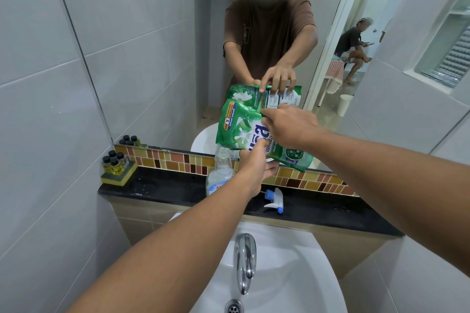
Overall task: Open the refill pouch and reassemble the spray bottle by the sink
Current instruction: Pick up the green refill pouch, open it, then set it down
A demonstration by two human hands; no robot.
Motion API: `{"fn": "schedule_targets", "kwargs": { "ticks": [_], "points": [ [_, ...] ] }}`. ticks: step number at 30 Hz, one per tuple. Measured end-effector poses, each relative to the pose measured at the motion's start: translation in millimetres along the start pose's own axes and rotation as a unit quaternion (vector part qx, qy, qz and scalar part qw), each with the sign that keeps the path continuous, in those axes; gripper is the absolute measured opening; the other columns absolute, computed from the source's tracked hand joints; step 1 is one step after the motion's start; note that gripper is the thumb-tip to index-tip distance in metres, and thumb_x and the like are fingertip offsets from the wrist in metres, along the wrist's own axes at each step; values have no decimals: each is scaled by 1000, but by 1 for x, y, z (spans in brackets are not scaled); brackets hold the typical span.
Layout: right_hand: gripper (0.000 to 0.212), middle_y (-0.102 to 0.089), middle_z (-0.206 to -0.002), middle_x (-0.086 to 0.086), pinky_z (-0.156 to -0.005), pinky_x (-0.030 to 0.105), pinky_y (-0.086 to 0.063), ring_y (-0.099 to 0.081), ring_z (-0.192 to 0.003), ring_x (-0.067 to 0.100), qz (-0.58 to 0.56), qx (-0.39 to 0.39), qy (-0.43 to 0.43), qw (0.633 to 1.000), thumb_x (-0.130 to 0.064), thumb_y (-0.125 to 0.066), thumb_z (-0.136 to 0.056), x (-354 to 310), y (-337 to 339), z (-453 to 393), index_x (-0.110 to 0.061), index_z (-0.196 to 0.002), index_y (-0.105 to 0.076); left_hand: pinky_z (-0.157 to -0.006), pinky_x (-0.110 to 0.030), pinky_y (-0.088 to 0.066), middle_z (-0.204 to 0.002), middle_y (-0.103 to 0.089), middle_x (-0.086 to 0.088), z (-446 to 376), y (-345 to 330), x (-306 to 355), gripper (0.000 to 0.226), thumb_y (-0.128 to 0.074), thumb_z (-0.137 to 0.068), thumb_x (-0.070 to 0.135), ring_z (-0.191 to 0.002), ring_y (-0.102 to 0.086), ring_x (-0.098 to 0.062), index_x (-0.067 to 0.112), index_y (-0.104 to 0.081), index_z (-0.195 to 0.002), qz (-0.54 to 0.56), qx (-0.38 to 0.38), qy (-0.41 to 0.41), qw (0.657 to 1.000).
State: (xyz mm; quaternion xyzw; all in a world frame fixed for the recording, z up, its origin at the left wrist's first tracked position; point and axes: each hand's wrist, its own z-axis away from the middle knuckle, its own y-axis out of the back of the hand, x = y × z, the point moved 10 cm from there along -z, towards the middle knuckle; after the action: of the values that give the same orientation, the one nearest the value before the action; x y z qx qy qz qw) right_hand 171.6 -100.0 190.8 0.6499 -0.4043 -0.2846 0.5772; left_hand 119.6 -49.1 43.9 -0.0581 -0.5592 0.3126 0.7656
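Your left hand [256,162] and right hand [287,127] both pinch the green refill pouch [244,129], tilted just above the open spray bottle [220,173]. It looks soft and sloshy (film likely slick), so grip the stiffer seams; the trigger head [274,201] lies right of the bottle.

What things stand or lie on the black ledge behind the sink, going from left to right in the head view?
Small dark-capped bottles on a yellow sponge → clear spray bottle with its neck open → white and blue trigger sprayer lying on its side. The green refill pouch is held above the ledge by both hands, so it is left out.
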Motion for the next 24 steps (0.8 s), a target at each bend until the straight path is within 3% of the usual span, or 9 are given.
{"fn": "schedule_targets", "kwargs": {
  "ticks": [24],
  "points": [
    [42,-63,-125,6,-91,49,-51,-60,-113,29,-4,-1,-1,1000,-47,-30,-110,-6,1,-2,-31,-140,-55,-77,-37,-62,-126,-72,-18,1,3,2,39,-57,-102,28,-103,-76,-34,14,-58,-138,15,3,5,1000]
  ]
}}
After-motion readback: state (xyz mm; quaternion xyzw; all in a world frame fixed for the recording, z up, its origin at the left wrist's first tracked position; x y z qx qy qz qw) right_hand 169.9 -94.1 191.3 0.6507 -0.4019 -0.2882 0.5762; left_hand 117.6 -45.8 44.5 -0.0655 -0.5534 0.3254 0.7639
